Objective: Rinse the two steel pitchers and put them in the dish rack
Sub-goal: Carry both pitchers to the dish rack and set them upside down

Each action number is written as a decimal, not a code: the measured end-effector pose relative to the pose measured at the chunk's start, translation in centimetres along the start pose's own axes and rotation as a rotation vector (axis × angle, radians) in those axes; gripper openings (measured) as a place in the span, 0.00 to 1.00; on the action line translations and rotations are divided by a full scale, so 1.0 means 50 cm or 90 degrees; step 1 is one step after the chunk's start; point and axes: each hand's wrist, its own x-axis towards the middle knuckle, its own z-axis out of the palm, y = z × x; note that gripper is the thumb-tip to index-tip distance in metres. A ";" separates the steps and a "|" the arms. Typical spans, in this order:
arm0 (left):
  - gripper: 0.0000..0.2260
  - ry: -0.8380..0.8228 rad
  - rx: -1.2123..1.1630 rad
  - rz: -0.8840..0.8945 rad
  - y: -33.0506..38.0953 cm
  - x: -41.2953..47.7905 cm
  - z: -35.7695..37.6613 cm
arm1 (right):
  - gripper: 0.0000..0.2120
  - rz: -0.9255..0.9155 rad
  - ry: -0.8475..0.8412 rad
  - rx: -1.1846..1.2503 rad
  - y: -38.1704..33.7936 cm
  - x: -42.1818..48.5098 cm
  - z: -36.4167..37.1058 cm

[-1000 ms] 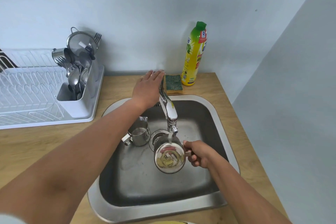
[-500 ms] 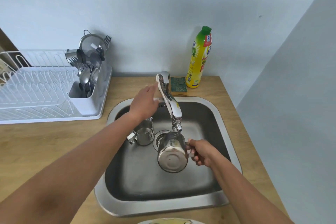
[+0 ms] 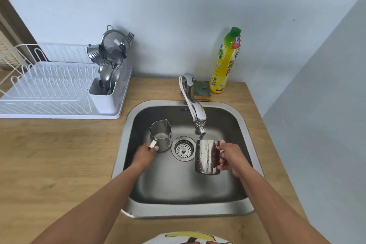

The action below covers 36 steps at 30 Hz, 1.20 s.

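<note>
Over the sink, the right hand grips one steel pitcher by its handle; the left hand closes on the second pitcher left of the drain.

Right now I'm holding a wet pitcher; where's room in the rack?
The dish rack's white wire slots left of the cutlery caddy stand bare. The caddy is crammed with spoons, forks and a strainer.

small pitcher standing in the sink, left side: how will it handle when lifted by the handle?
The small steel pitcher is probably rigid and light for its size. Polished and likely wet, so possibly slippery. It seems to hold some liquid, so it may slosh or tilt spout-down if the left hand lifts by the handle alone.
</note>
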 end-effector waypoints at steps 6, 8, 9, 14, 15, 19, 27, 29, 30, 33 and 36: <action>0.08 -0.045 -0.198 0.076 0.044 -0.041 -0.005 | 0.14 -0.014 -0.046 0.056 -0.022 -0.026 -0.006; 0.10 -0.093 -0.244 0.068 0.083 -0.051 -0.022 | 0.13 -0.043 -0.045 -0.001 -0.031 -0.032 -0.009; 0.12 -0.118 -0.242 0.079 0.100 -0.056 -0.032 | 0.13 -0.063 -0.041 -0.038 -0.034 -0.034 -0.011; 0.11 -0.181 0.154 0.273 0.151 -0.084 -0.063 | 0.13 -0.219 -0.054 -0.305 -0.043 -0.045 -0.006; 0.11 -0.186 0.261 0.323 0.156 -0.088 -0.064 | 0.14 -0.247 -0.058 -0.380 -0.042 -0.048 0.001; 0.11 -0.186 0.613 0.481 0.169 -0.106 -0.061 | 0.08 -0.337 -0.074 -0.657 -0.022 -0.059 0.031; 0.13 -0.148 1.017 0.729 0.111 -0.119 -0.036 | 0.16 -0.585 -0.032 -1.245 0.049 -0.103 0.070; 0.14 -0.145 1.040 0.755 0.099 -0.119 -0.034 | 0.14 -0.591 -0.031 -1.290 0.059 -0.115 0.075; 0.14 -0.146 1.048 0.760 0.095 -0.118 -0.033 | 0.14 -0.591 -0.030 -1.306 0.063 -0.120 0.078; 0.13 -0.156 1.070 0.762 0.089 -0.118 -0.034 | 0.14 -0.575 -0.035 -1.331 0.070 -0.132 0.088; 0.13 -0.164 1.074 0.768 0.087 -0.120 -0.042 | 0.14 -0.552 -0.033 -1.332 0.072 -0.143 0.098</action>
